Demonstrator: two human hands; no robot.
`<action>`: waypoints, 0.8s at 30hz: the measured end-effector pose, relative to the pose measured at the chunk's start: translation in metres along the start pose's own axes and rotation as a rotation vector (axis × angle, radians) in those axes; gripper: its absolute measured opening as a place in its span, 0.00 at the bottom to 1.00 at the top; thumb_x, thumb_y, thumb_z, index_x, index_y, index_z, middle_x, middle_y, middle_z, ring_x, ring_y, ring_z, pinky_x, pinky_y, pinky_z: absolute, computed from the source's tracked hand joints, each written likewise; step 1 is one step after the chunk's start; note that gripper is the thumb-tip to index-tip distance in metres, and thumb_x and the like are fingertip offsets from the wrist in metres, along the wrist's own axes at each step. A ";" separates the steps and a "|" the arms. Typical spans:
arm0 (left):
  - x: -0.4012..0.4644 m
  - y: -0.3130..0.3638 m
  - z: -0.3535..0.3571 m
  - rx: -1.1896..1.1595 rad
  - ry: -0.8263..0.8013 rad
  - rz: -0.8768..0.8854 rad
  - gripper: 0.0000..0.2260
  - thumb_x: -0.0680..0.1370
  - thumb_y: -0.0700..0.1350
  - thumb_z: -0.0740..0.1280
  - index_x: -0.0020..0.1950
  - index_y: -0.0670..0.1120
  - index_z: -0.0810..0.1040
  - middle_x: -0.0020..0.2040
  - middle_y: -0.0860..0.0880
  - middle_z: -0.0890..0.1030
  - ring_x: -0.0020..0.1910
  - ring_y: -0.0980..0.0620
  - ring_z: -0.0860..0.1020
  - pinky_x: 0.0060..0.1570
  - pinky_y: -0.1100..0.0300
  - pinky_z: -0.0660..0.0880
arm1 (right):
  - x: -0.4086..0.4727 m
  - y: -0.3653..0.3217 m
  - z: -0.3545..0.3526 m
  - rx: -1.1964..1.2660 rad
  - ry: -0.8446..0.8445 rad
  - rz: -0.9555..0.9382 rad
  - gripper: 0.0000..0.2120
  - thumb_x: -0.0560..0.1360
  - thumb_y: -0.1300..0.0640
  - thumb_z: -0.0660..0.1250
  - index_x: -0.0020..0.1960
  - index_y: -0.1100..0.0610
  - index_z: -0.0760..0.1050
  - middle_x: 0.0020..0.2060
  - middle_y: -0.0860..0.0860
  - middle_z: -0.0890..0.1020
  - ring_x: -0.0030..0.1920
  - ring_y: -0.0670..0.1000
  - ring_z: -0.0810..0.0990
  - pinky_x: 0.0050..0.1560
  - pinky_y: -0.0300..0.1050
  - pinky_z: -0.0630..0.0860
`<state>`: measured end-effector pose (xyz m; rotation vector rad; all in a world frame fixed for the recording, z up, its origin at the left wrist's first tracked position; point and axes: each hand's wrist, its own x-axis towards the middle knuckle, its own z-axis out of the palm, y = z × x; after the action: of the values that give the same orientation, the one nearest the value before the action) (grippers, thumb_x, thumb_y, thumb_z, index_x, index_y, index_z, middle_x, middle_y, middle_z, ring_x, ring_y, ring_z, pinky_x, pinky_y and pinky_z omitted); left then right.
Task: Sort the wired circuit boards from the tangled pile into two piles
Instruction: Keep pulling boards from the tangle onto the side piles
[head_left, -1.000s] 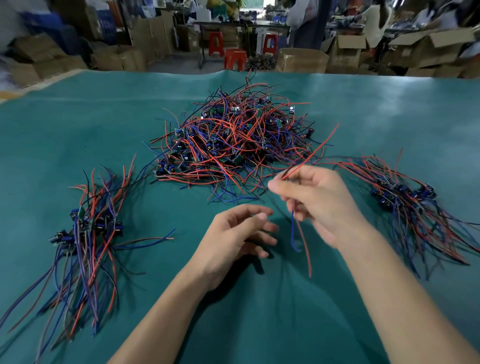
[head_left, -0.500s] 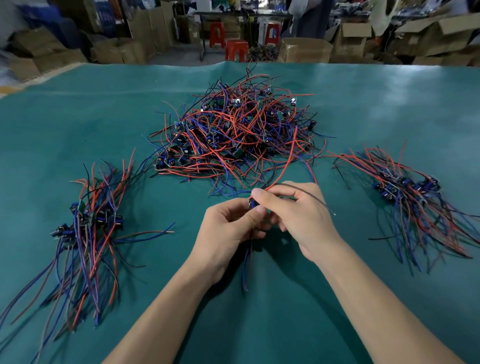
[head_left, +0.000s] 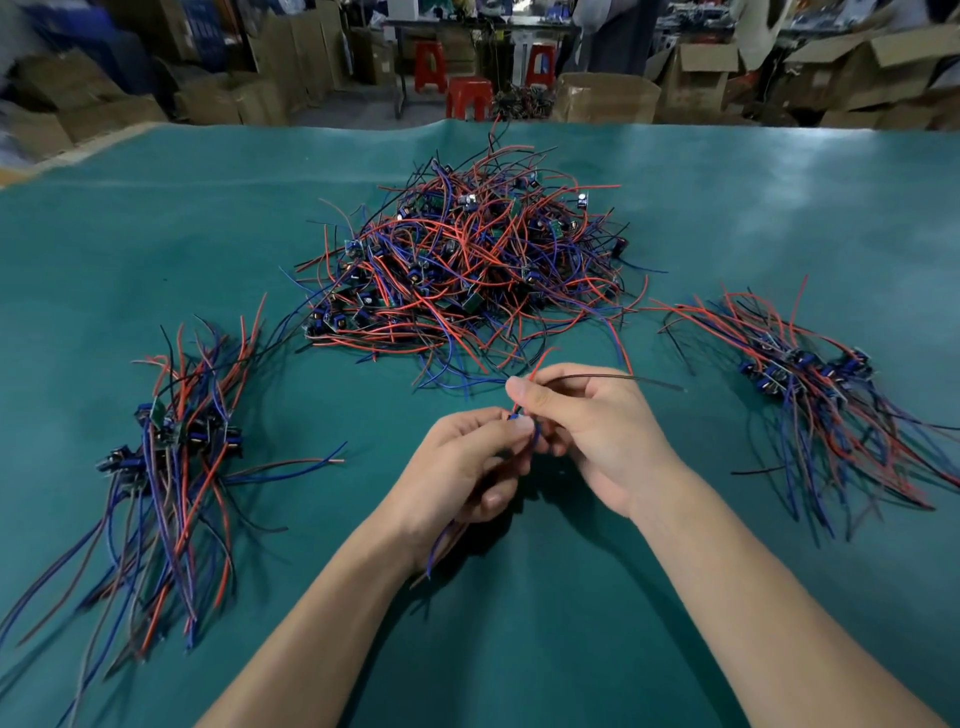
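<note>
Two hands are meeting over the middle of the desk, nearer the near edge than the far one, and are sharing one wired circuit board. Left hand is curling its fingers round the board's lower wires, thumb tip pressing at the small blue part; blue and dull red leads are trailing out below the palm toward the near edge. Right hand is pinching the upper leads between thumb and forefinger; a red lead is running up toward the far edge, a dark lead is pointing off toward the right edge. Board's long axis, wires included, is lying roughly near-to-far, slightly tilted. Board itself is mostly hidden by the fingers, so its type cannot be read. Tangled pile is sitting just beyond the hands toward the far edge; whether the red lead is free of it cannot be told. Left sorted pile is lying toward the left edge, right sorted pile toward the right edge, both well apart from the hands and at about equal reach. Judgement: each hand is nearer its own side's pile, so the drop likely goes to whichever hand keeps the board.
</note>
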<state>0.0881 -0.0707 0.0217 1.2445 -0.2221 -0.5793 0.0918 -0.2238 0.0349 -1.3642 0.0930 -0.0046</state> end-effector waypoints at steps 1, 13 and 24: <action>0.000 0.000 0.000 0.001 0.021 0.006 0.17 0.77 0.48 0.68 0.49 0.32 0.74 0.35 0.47 0.74 0.21 0.56 0.62 0.20 0.71 0.55 | 0.000 0.000 0.000 0.058 -0.040 0.023 0.07 0.64 0.58 0.78 0.39 0.59 0.83 0.31 0.55 0.82 0.28 0.51 0.77 0.28 0.40 0.71; -0.005 0.005 -0.002 0.069 -0.026 0.000 0.15 0.78 0.52 0.64 0.41 0.41 0.76 0.30 0.51 0.74 0.19 0.57 0.62 0.19 0.71 0.55 | -0.001 0.005 0.002 0.100 -0.105 0.153 0.21 0.59 0.53 0.80 0.47 0.65 0.84 0.31 0.54 0.81 0.29 0.51 0.74 0.33 0.44 0.64; -0.005 0.003 0.002 0.236 -0.085 0.023 0.13 0.77 0.53 0.65 0.36 0.47 0.76 0.31 0.53 0.74 0.21 0.59 0.62 0.19 0.70 0.55 | 0.014 0.004 -0.024 -0.452 0.505 -0.256 0.07 0.71 0.53 0.77 0.36 0.45 0.84 0.25 0.47 0.80 0.28 0.50 0.80 0.30 0.47 0.77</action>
<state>0.0838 -0.0689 0.0264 1.4447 -0.3843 -0.5992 0.1038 -0.2472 0.0258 -1.7933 0.3590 -0.5743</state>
